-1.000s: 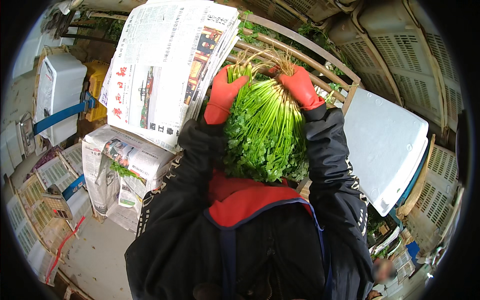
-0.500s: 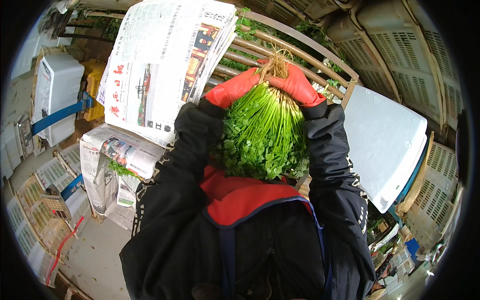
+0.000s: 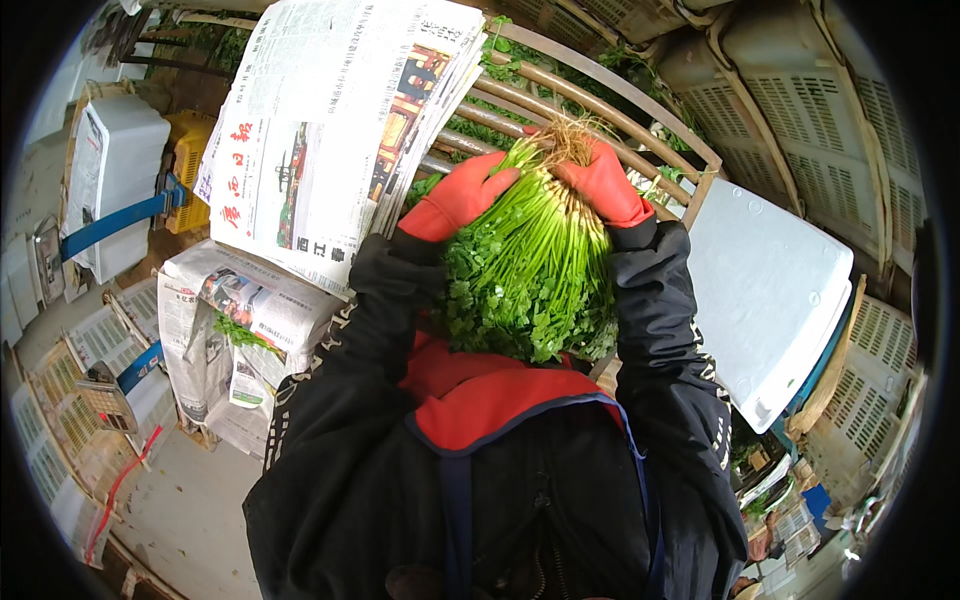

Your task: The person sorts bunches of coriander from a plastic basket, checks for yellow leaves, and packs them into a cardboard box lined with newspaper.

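A thick bunch of coriander hangs in front of my chest, its leaves down and its pale, stringy roots pointing away from me. Both my hands wear red-orange rubber gloves. My right hand is closed around the stems just below the roots, on the right side. At the left edge of the stems is my left hand, its thumb and fingers spread apart, the tips at the outermost stems. The undersides of both hands are hidden.
Beyond the bunch lies a slatted rack with greens beneath. A newspaper stack stands at its left, above a newspaper-wrapped bundle. A white foam box is at right. Scales, a yellow crate and plastic crates surround me.
My left hand has loosened and drawn back to the left, off the root end. The right hand keeps its hold, and the roots have spread and tilted slightly to the right.
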Action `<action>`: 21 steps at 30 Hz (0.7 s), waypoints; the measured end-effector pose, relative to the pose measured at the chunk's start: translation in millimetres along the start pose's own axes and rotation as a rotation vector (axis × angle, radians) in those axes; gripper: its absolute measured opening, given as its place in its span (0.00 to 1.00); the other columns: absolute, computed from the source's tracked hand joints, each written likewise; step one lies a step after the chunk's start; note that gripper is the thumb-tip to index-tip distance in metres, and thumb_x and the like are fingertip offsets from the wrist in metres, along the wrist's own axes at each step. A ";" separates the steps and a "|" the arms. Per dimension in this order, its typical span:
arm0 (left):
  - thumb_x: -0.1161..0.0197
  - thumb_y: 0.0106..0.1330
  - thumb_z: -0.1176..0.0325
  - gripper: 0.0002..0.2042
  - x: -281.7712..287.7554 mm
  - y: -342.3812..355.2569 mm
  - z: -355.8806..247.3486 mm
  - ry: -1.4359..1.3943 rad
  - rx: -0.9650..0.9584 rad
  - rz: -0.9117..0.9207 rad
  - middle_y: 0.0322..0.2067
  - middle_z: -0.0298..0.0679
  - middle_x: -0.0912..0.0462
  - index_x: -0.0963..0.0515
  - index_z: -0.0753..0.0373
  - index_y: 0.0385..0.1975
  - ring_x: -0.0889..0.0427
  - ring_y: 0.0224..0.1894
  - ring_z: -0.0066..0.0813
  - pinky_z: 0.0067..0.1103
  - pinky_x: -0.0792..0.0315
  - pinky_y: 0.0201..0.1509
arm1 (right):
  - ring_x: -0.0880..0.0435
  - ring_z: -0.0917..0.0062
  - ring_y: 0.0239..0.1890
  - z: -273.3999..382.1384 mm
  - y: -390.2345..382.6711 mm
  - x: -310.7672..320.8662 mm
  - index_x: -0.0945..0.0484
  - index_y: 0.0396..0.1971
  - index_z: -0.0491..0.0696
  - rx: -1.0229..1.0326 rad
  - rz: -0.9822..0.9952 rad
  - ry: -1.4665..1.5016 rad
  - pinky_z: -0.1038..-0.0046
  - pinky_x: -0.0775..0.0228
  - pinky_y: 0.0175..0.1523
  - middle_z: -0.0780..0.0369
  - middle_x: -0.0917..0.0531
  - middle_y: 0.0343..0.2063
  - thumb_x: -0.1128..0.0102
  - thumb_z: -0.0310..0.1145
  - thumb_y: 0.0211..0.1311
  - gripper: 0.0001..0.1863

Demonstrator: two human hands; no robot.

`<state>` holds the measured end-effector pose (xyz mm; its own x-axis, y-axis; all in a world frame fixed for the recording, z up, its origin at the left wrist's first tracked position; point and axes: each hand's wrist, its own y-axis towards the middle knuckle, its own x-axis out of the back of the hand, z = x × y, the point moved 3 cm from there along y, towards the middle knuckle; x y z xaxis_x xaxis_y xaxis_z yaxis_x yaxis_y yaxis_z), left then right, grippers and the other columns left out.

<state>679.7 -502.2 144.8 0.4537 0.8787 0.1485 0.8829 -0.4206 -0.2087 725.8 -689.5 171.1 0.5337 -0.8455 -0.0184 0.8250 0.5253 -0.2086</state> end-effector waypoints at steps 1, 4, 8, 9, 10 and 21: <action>0.50 0.70 0.62 0.18 -5.4 0.9 1.8 -0.026 -0.009 -0.045 0.43 0.51 0.21 0.30 0.68 0.52 0.23 0.46 0.38 0.27 0.32 0.52 | 0.24 0.86 0.42 4.7 -0.5 -3.2 0.24 0.51 0.43 0.011 0.012 0.001 0.81 0.32 0.50 0.66 0.19 0.43 0.43 0.26 0.60 0.18; 0.53 0.72 0.61 0.18 -7.6 0.3 9.2 -0.049 -0.055 -0.037 0.44 0.51 0.22 0.31 0.68 0.52 0.23 0.47 0.40 0.28 0.33 0.53 | 0.26 0.85 0.48 19.0 -0.6 -5.9 0.30 0.57 0.45 -0.096 0.168 0.098 0.80 0.34 0.55 0.65 0.23 0.50 0.42 0.24 0.59 0.24; 0.54 0.73 0.60 0.19 -8.1 -0.9 -7.1 -0.121 -0.035 -0.018 0.47 0.49 0.22 0.32 0.70 0.53 0.25 0.50 0.34 0.25 0.35 0.56 | 0.25 0.84 0.48 25.1 -1.9 -4.5 0.30 0.57 0.45 -0.088 0.234 0.082 0.79 0.34 0.55 0.65 0.22 0.48 0.40 0.25 0.57 0.25; 0.55 0.73 0.60 0.19 -8.6 -1.6 -8.9 -0.128 -0.015 -0.035 0.47 0.49 0.22 0.31 0.70 0.53 0.25 0.50 0.33 0.25 0.34 0.55 | 0.25 0.84 0.47 26.1 -2.3 -3.7 0.30 0.57 0.44 -0.079 0.241 0.069 0.79 0.33 0.54 0.65 0.22 0.47 0.39 0.25 0.56 0.26; 0.54 0.73 0.60 0.19 -9.4 -0.8 -2.3 -0.078 0.023 -0.056 0.46 0.51 0.22 0.31 0.70 0.52 0.25 0.49 0.36 0.26 0.34 0.55 | 0.24 0.84 0.46 27.0 -2.1 -3.8 0.30 0.57 0.44 -0.070 0.249 0.056 0.79 0.33 0.54 0.65 0.21 0.46 0.38 0.26 0.55 0.26; 0.51 0.70 0.63 0.17 -17.6 -1.5 1.8 0.298 0.130 -0.127 0.43 0.59 0.23 0.29 0.71 0.49 0.25 0.48 0.55 0.32 0.31 0.51 | 0.19 0.62 0.38 1.9 6.0 -4.7 0.22 0.45 0.45 -0.024 0.042 -0.341 0.70 0.29 0.45 0.53 0.18 0.38 0.39 0.39 0.57 0.18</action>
<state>670.1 -516.7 140.7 0.3737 0.8096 0.4527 0.9204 -0.2633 -0.2889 728.6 -682.2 171.8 0.6017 -0.7404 0.2996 0.7987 0.5527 -0.2380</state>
